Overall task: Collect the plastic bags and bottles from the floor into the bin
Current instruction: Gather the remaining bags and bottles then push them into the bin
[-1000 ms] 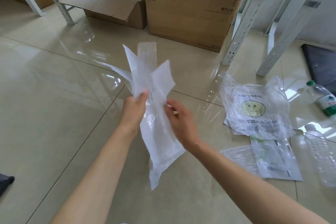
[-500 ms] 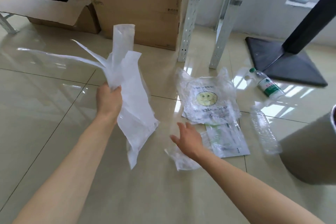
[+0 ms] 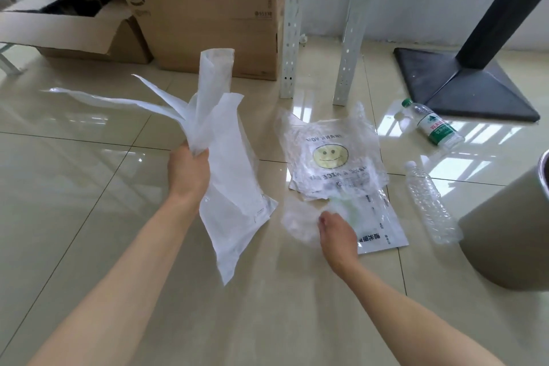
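Observation:
My left hand [image 3: 187, 175] is shut on a bunch of white plastic bags [image 3: 231, 187], held up above the tiled floor. My right hand [image 3: 338, 235] is down at the floor, its fingers curled on a small crumpled clear bag [image 3: 297, 224], which is blurred. Just beyond it lie a clear smiley-face bag [image 3: 329, 157] and a white printed pouch [image 3: 381, 229], partly overlapping. An empty clear bottle [image 3: 430, 205] lies right of the pouch, beside the grey bin [image 3: 511, 232] at the right edge. A green-label bottle [image 3: 433, 128] lies farther back.
Cardboard boxes [image 3: 208, 9] stand at the back, with an open box [image 3: 68, 30] to their left. Two white perforated shelf legs [image 3: 289, 38] rise behind the bags. A black stand base [image 3: 463, 89] sits at the back right.
My right hand let go of the white bags and dropped to the small clear bag on the floor. The view swung right, bringing the bin into sight.

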